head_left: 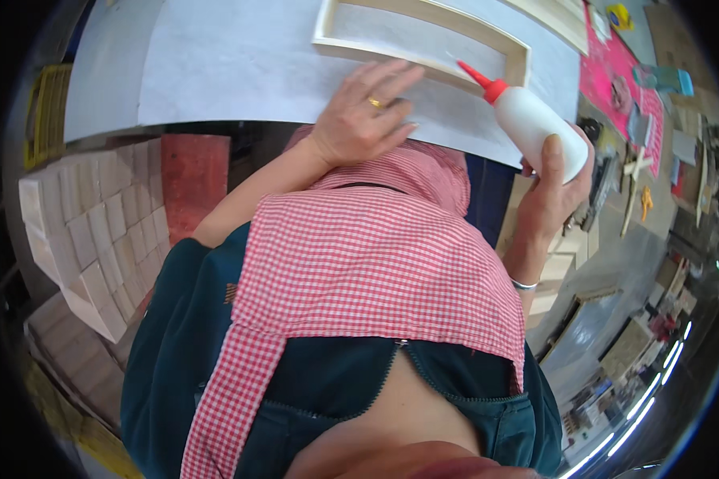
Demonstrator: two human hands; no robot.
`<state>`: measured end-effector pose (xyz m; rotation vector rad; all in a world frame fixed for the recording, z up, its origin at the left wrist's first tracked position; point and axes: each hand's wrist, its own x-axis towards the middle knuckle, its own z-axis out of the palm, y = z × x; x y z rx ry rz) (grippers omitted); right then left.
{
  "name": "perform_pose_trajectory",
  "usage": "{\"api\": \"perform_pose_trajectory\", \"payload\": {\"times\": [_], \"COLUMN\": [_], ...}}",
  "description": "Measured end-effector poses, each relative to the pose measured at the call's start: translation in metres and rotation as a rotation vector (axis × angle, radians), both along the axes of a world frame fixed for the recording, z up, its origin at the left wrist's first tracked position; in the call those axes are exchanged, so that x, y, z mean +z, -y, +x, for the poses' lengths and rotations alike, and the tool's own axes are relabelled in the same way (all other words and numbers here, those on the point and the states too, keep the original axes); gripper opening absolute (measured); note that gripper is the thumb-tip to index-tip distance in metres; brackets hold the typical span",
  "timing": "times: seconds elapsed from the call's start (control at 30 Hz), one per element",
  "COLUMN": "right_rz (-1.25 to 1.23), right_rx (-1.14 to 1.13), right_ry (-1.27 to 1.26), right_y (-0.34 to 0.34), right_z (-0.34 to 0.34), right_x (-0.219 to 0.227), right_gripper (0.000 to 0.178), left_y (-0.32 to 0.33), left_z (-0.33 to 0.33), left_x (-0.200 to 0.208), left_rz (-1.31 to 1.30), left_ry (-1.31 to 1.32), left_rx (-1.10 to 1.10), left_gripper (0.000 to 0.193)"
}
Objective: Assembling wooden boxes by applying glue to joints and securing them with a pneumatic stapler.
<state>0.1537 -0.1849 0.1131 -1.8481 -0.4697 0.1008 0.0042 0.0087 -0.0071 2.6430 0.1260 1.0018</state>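
Observation:
My right hand [558,180] is wrapped round a white glue bottle [535,124] with a red pointed nozzle. The bottle is tilted, its tip up and to the left, over the near right part of a shallow rectangular wooden frame [423,68]. That frame lies on the pale worktable. At the frame's near side is my left hand [367,112], its fingers spread and nothing held in them. Its fingertips reach the near rail; whether they press on it I cannot tell. A gold ring sits on one finger.
Stacked pale wooden blocks [104,231] stand below the table at the left, beside a red panel [196,184]. More wood [555,20] lies at the table's far right. Beyond it are a pink cloth [615,88], a clear bottle with a blue cap [663,80] and a yellow tape measure [619,16].

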Motion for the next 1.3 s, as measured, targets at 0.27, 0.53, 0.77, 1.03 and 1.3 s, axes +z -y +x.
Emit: {"api": "perform_pose_trajectory", "payload": {"times": [0.27, 0.53, 0.77, 1.03, 1.3], "right_rz": [0.041, -0.003, -0.041, -0.115, -0.19], "right_rx": [0.339, 0.4, 0.339, 0.192, 0.039], "right_ry": [0.049, 0.181, 0.289, 0.295, 0.317], "right_y": [-0.083, -0.104, -0.081, -0.041, -0.002], "right_z": [-0.041, -0.046, -0.032, -0.016, -0.002], "right_x": [-0.025, -0.027, -0.022, -0.015, -0.007], "right_gripper": [0.046, 0.046, 0.05, 0.048, 0.047], "left_y": [0.001, -0.001, -0.002, -0.001, 0.002], "left_z": [-0.008, -0.008, -0.006, -0.005, -0.003], "left_x": [-0.004, -0.009, -0.001, 0.009, 0.007], "left_rz": [-0.046, -0.045, -0.041, -0.035, -0.04], "left_ry": [-0.048, -0.004, -0.017, -0.054, -0.07], "left_rx": [-0.024, -0.031, -0.038, -0.041, -0.04], "left_gripper": [0.024, 0.024, 0.023, 0.021, 0.02]}}
